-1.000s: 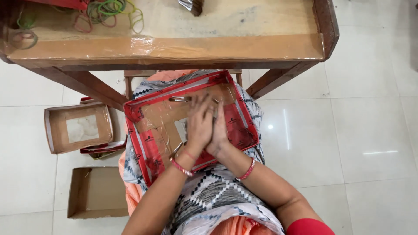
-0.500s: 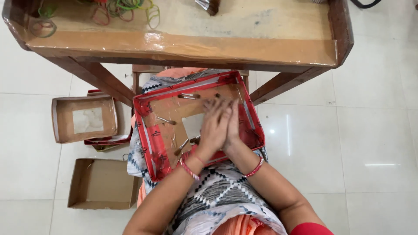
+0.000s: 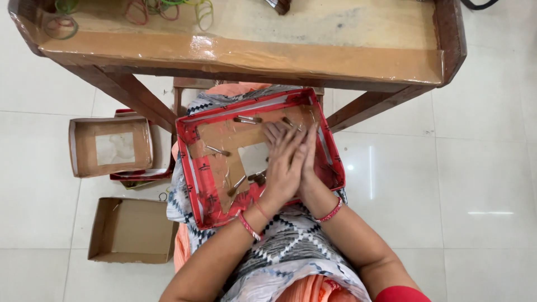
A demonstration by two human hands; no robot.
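Observation:
A red-rimmed cardboard tray rests on my lap, just below the table's front edge. Several small metal pieces lie scattered on its brown floor. My left hand and my right hand are pressed flat together, palm to palm, over the right half of the tray, fingertips pointing toward the far rim. Whatever may lie between the palms is hidden. More metal pieces sit right beside my left hand. Red bangles circle both wrists.
A wooden table with a taped cardboard top stands in front of me, with coloured rings along its far side. On the white tiled floor to my left are an open brown box and a windowed box lid on red trays.
My joined hands have slid a little toward the far rim of the tray, still pressed together. The view has tilted slightly, showing more of the table.

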